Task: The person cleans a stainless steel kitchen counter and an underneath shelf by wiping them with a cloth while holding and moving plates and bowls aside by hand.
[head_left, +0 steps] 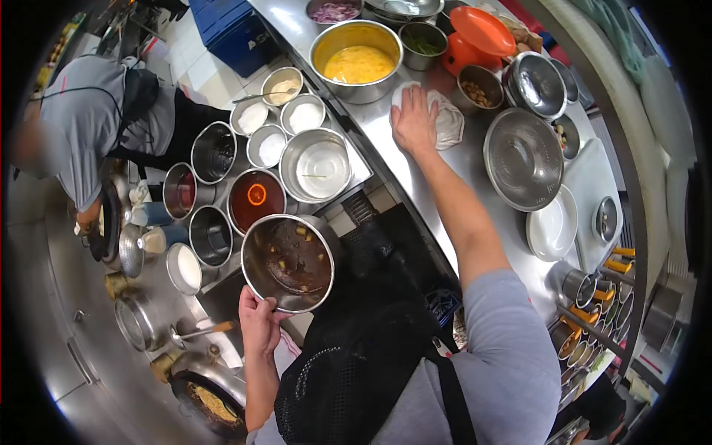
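A steel bowl (261,248) is held at the centre left of the frame by the left hand (261,320), its near rim gripped between thumb and fingers. Its mouth is turned toward the camera, and brown sauce (300,268) with a few chunks is seen inside. Being round, the bowl shows no long axis. Just above it in the frame, a pot of red liquid (241,205) is seen.

A cloth (449,122) is covered in part by the right hand (415,122) at the upper centre, on the steel counter (382,135); the hand is laid open, fingers stretched toward the top of the frame. The cloth's longer side is slanted from upper left to lower right. From the bowl, the cloth lies up and to the right, well apart, across the counter's edge; the left hand is nearer the bowl, the right nearer the cloth.
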`<state>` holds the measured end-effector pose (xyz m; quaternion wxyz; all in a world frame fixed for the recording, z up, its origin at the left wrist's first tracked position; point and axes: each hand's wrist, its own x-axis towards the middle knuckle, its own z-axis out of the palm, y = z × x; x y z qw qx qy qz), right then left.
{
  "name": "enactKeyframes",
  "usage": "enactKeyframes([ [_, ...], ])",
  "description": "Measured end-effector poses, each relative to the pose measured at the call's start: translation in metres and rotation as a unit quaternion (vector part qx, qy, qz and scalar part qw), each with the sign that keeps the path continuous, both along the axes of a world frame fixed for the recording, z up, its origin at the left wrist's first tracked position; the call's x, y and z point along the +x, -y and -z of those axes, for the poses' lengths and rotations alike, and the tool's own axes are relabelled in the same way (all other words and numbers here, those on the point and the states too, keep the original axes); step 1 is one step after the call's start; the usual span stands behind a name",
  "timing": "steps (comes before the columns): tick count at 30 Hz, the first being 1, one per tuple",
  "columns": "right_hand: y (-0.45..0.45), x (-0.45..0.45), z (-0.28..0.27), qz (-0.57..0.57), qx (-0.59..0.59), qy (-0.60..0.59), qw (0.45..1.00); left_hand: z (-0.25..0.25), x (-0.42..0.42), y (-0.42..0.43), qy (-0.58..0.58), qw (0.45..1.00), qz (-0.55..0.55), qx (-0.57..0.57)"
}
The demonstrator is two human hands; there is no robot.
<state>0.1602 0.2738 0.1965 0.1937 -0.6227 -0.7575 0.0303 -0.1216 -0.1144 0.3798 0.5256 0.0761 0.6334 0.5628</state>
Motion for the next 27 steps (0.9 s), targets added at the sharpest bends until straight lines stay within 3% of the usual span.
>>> enactKeyframes([
  [5, 0.035, -0.025, 0.005, -0.193, 0.047, 0.008, 0.980, 0.004, -0.014, 0.006, 0.004, 1.000, 0.004, 0.004],
  [15, 0.042, -0.003, 0.000, -0.270, 0.036, 0.004, 0.962, 0.003, -0.016, 0.002, 0.003, 1.000, 0.005, 0.027],
  [21, 0.017, -0.040, -0.002, -0.204, 0.071, 0.015, 0.976, 0.003, -0.005, 0.006, 0.004, 1.000, -0.001, 0.004],
  [27, 0.043, -0.018, -0.003, -0.230, 0.060, 0.023, 0.971, 0.011, -0.013, 0.022, 0.005, 1.000, -0.003, 0.012],
])
